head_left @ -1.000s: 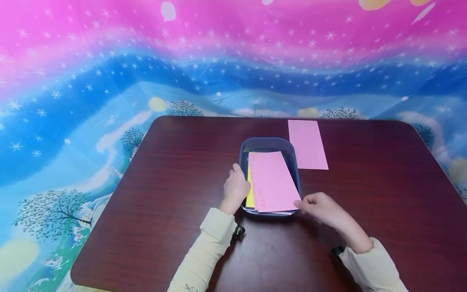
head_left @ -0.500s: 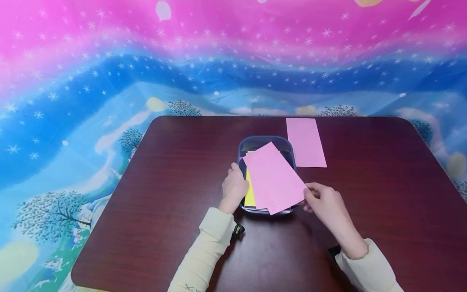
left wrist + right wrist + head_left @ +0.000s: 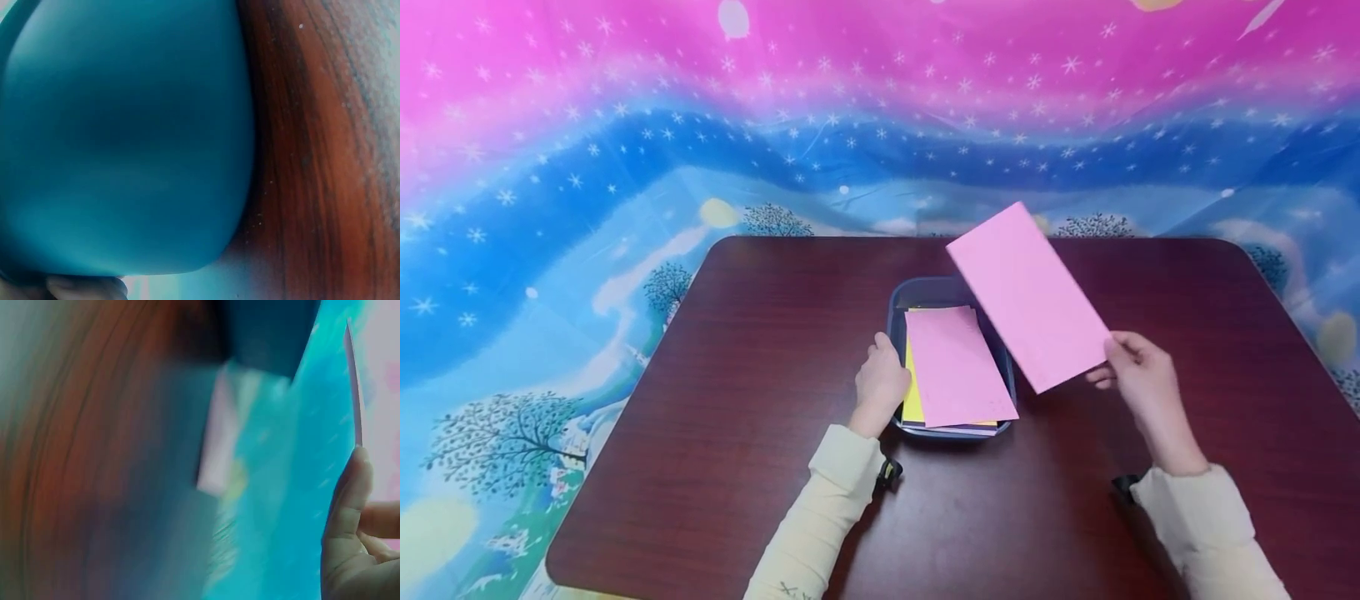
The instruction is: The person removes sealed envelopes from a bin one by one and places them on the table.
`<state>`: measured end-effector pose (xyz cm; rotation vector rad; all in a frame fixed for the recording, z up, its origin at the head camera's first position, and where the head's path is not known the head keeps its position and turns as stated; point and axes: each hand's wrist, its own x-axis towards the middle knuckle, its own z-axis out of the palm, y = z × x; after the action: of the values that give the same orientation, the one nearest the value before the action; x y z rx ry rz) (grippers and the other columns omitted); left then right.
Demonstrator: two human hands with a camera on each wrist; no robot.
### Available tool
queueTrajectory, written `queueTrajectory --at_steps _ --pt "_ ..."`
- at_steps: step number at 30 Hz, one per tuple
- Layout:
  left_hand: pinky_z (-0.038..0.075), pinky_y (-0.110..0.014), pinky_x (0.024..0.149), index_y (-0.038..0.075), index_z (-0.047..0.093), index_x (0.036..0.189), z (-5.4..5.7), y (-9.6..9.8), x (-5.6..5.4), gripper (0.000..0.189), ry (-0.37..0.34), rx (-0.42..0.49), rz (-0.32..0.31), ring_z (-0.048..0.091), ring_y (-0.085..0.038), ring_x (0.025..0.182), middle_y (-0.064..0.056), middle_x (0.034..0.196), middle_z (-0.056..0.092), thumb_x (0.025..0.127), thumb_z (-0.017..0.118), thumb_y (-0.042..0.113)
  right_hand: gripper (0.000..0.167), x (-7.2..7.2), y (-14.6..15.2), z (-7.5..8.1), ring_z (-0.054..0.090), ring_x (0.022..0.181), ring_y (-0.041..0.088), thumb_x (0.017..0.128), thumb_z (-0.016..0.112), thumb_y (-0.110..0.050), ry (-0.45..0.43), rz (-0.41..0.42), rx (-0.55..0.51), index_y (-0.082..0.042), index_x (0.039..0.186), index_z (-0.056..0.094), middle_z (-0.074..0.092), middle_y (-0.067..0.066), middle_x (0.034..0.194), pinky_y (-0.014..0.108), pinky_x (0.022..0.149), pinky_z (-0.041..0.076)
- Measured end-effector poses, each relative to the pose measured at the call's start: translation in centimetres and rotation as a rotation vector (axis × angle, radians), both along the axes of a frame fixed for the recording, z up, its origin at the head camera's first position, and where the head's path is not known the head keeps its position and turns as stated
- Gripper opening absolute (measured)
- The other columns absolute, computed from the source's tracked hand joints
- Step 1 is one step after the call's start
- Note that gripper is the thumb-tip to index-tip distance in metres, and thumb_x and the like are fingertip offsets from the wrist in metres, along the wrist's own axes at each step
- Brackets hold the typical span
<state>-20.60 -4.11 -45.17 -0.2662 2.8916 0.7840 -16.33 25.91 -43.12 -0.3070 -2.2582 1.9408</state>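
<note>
In the head view my right hand (image 3: 1138,375) pinches a pink envelope (image 3: 1030,296) by its near right corner, held up and tilted over the table. The right wrist view catches this envelope (image 3: 354,387) edge-on above the thumb. My left hand (image 3: 882,385) grips the left side of a dark blue plastic box (image 3: 925,289); in the left wrist view the box wall (image 3: 125,144) fills most of the picture, with fingertips (image 3: 84,289) at its edge. Inside the box lies another pink envelope (image 3: 958,367) over a yellow one (image 3: 913,400) and several other pieces.
The box stands on a dark reddish wooden table (image 3: 760,333) with rounded corners. A pink envelope (image 3: 215,437) shows on the table in the right wrist view, hidden behind the lifted one in the head view. A patterned cloth (image 3: 850,125) hangs behind the table.
My right hand has drawn the top pink envelope off the stack and lifted it rightward and away from the box. Another pink envelope now shows on top. My left hand stays at the box.
</note>
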Motion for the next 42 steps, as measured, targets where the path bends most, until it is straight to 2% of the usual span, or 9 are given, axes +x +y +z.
queueTrajectory --at_steps 6,15,20,23,27,29,32,35,42 --pt "0.053 -0.043 0.076 0.0 0.034 0.134 -0.2 0.0 -0.2 0.054 -0.004 -0.006 -0.003 0.065 -0.031 0.085 -0.019 0.114 0.056 0.089 0.058 0.015 0.012 -2.8 5.0 -2.2 0.063 0.053 0.001 0.1 0.043 -0.017 -0.087 -0.061 -0.112 -0.011 0.107 0.05 0.061 -0.018 0.069 0.016 0.053 0.051" --pt "0.052 -0.042 0.076 0.0 0.035 0.133 -0.2 0.0 -0.1 0.052 -0.014 -0.001 0.009 0.064 -0.03 0.084 -0.018 0.111 0.057 0.089 0.058 0.015 0.011 -4.2 7.5 -2.6 0.062 0.047 0.007 0.098 0.034 -0.005 -0.248 -0.223 -0.384 -0.011 0.102 0.043 0.057 -0.007 0.061 0.017 0.052 0.053" --pt "0.052 -0.039 0.072 0.0 0.036 0.132 0.0 0.1 0.0 0.051 -0.011 -0.005 0.015 0.064 -0.029 0.082 -0.018 0.11 0.057 0.088 0.058 0.014 0.02 -4.8 7.7 -2.7 0.061 0.042 0.007 0.098 0.034 -0.007 -0.261 -0.315 -0.384 -0.008 0.116 0.043 0.053 -0.007 0.059 0.018 0.049 0.052" --pt "0.052 -0.039 0.071 0.0 0.036 0.133 -0.1 0.0 0.0 0.053 -0.015 0.002 0.018 0.063 -0.029 0.081 -0.018 0.113 0.057 0.088 0.059 0.014 0.042 -5.2 7.7 -3.0 0.059 0.04 0.005 0.096 0.042 -0.007 -0.251 -0.315 -0.313 0.001 0.136 0.033 0.052 -0.01 0.058 0.017 0.046 0.05" --pt "0.052 -0.039 0.072 0.0 0.034 0.137 -0.3 0.0 -0.1 0.056 -0.016 0.008 0.016 0.063 -0.029 0.08 -0.019 0.119 0.056 0.089 0.06 0.014 0.072 -5.5 7.6 -3.4 0.056 0.046 -0.004 0.091 0.057 -0.014 -0.303 -0.205 0.071 0.01 0.145 0.016 0.061 0.0 0.071 0.016 0.05 0.051" --pt "0.052 -0.04 0.072 0.0 0.034 0.137 -0.3 0.0 -0.1 0.056 -0.011 0.006 0.014 0.063 -0.029 0.081 -0.019 0.119 0.056 0.089 0.06 0.015 0.081 -5.5 7.5 -3.4 0.064 0.066 0.007 0.089 0.062 -0.02 -0.339 -0.141 0.319 0.014 0.145 0.014 0.064 0.022 0.095 0.025 0.065 0.055" --pt "0.053 -0.041 0.074 0.0 0.034 0.137 -0.3 0.0 0.0 0.056 -0.004 0.006 0.015 0.064 -0.03 0.085 -0.019 0.12 0.056 0.089 0.06 0.014 0.083 -5.6 7.4 -3.4 0.055 0.108 0.036 0.088 0.062 -0.025 -0.384 -0.089 0.546 0.016 0.143 0.015 0.035 0.04 0.137 0.044 0.096 0.047" --pt "0.053 -0.042 0.075 -0.001 0.035 0.136 -0.2 0.1 0.1 0.056 0.002 0.005 0.017 0.065 -0.032 0.086 -0.02 0.117 0.057 0.089 0.06 0.014 0.082 -5.8 7.1 -3.4 0.034 0.129 0.049 0.088 0.061 -0.026 -0.423 -0.091 0.575 0.016 0.143 0.016 0.028 0.04 0.143 0.055 0.109 0.03" --pt "0.053 -0.042 0.073 -0.001 0.036 0.134 -0.2 0.0 0.0 0.054 0.015 -0.005 0.013 0.065 -0.031 0.083 -0.02 0.112 0.058 0.088 0.06 0.014 0.082 -6.1 6.9 -3.3 0.032 0.129 0.05 0.089 0.059 -0.029 -0.461 -0.096 0.583 0.016 0.143 0.017 0.029 0.041 0.142 0.055 0.111 0.028"
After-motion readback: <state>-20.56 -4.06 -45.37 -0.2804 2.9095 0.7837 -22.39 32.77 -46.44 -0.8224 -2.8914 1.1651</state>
